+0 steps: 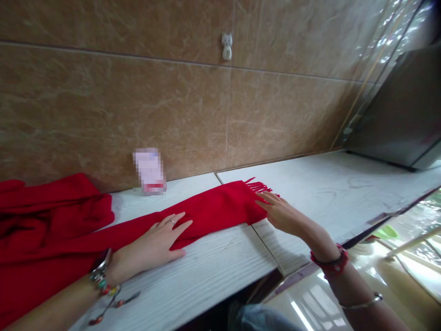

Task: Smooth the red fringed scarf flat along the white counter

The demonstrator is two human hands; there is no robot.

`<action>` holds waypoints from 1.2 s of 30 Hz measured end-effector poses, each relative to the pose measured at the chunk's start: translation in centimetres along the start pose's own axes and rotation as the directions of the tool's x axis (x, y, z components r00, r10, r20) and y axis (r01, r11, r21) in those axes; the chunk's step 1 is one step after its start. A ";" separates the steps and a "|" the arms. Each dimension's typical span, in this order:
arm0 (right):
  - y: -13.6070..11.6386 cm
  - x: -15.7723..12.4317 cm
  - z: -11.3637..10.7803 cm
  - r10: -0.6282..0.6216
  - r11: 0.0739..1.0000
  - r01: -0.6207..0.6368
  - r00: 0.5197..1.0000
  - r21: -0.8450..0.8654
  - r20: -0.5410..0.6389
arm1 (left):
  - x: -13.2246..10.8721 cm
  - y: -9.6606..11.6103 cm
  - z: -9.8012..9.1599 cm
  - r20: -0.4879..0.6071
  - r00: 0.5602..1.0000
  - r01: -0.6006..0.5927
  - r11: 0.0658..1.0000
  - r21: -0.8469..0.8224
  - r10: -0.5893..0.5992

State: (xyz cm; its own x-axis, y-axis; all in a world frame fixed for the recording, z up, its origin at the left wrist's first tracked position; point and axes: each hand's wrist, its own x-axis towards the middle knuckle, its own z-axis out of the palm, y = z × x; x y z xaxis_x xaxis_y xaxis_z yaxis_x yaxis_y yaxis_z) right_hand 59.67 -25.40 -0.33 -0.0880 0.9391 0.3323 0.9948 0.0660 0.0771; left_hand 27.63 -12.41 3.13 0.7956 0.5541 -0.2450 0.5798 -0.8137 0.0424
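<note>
A red scarf (213,209) lies folded lengthwise on the white wood-grain surface (213,262), its fringe (258,186) pointing right. Toward the left, the rest of the red cloth is bunched in loose folds. My left hand (158,243) rests with spread fingers on the scarf's near edge, thumb over the white surface. At the fringed end, my right hand (280,214) touches the scarf's corner with its fingers extended. Neither hand grips the cloth.
A blurred pink and white item (150,171) stands against the brown tiled wall (155,105). Higher up is a small white cat-shaped hook (226,46). A dark grey appliance (396,110) sits at the far right. Below the front edge, a green basin (387,231) shows.
</note>
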 end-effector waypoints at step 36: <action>-11.7 7.1 1.5 -0.279 0.914 0.224 0.952 0.338 0.123 | -11.0 -10.6 2.9 -0.230 0.972 0.078 0.990 0.116 -0.050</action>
State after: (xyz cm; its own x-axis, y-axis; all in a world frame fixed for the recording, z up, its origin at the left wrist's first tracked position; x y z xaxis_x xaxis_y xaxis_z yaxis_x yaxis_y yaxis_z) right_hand 47.48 -19.06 -0.25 -0.3552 0.9174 0.1795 0.9066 0.3849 -0.1730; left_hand 12.21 -10.46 2.54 0.7847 0.6197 -0.0172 0.6160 -0.7826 -0.0898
